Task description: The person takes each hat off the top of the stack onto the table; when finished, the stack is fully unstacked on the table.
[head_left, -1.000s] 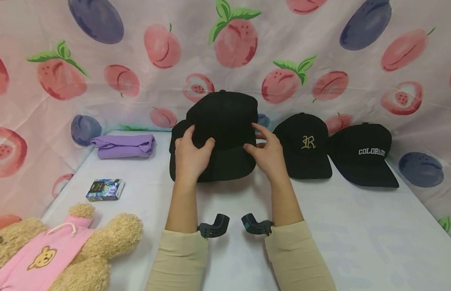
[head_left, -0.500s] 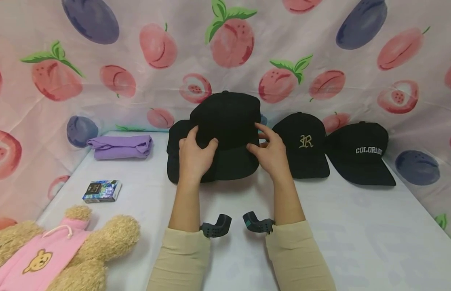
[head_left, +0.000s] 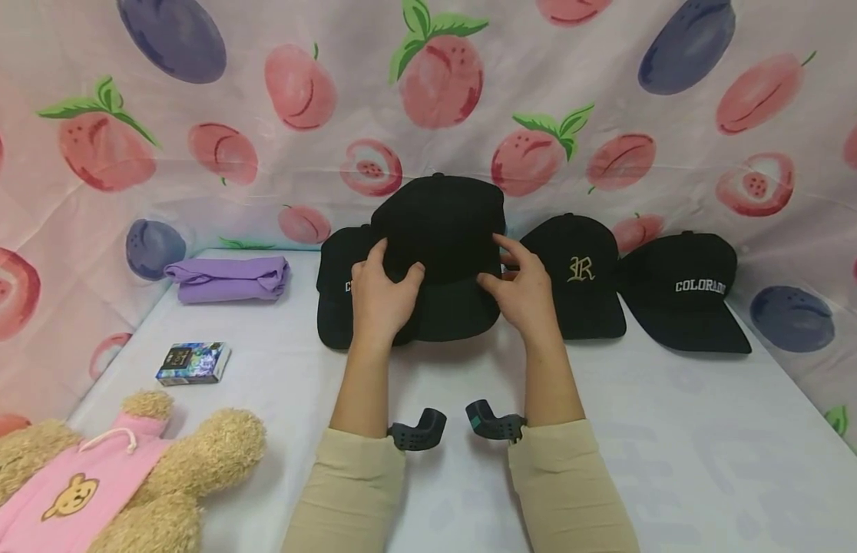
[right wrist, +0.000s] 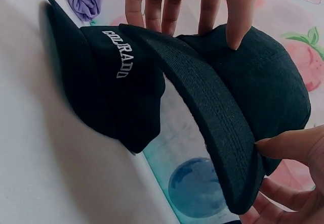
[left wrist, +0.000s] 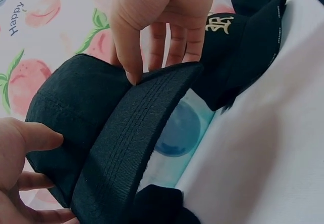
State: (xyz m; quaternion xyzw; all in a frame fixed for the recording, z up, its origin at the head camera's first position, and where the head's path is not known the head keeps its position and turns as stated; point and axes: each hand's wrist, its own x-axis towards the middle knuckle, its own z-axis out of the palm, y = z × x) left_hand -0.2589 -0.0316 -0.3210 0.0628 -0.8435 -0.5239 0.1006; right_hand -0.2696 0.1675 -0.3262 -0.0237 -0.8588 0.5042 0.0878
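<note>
A plain black baseball cap (head_left: 445, 230) is held up above the table, its brim pointing toward me. My left hand (head_left: 387, 301) grips its left side, thumb against the front of the crown. The right side is pinched by my right hand (head_left: 525, 298), whose thumb lies near the seam between crown and brim. Both hands also show on the crown (left wrist: 76, 100) in the left wrist view. Behind and left of it, another black cap (head_left: 335, 311) sits on the table, partly covered; its white COLORADO lettering (right wrist: 117, 54) reads in the right wrist view.
A black cap with a gold R (head_left: 577, 303) and a black COLORADO cap (head_left: 698, 315) stand at the back right. A folded purple cloth (head_left: 228, 279), a small patterned box (head_left: 192, 363) and a teddy bear (head_left: 180, 491) lie left. A fruit-print curtain (head_left: 263, 92) hangs behind.
Both hands have carried the held cap slightly to the right. A bit more of the cap behind it, with the start of its white lettering, has come into sight.
</note>
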